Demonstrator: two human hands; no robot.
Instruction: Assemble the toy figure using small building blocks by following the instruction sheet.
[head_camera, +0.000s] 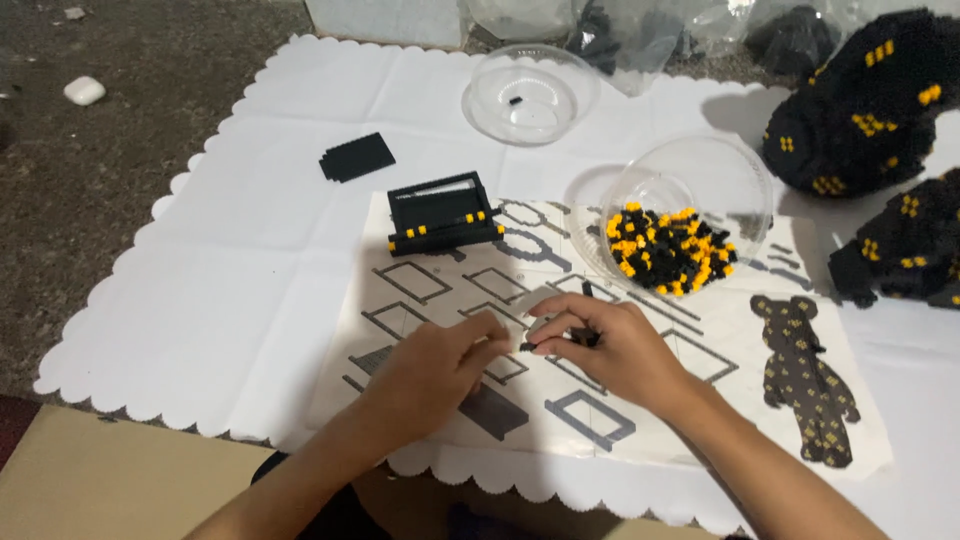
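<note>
We see a small black brick (527, 346) pinched in the right hand (612, 345), over the instruction sheet (640, 400). Left hand (440, 365) curled, fingertips meeting it. Bowl of black and yellow bricks (672, 250) just beyond.

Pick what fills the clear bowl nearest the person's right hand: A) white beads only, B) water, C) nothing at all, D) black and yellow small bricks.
D. The clear bowl, just beyond the right hand on the instruction sheet, holds a heap of small black and yellow bricks; the other clear bowl farther back holds only one tiny dark piece.
</note>
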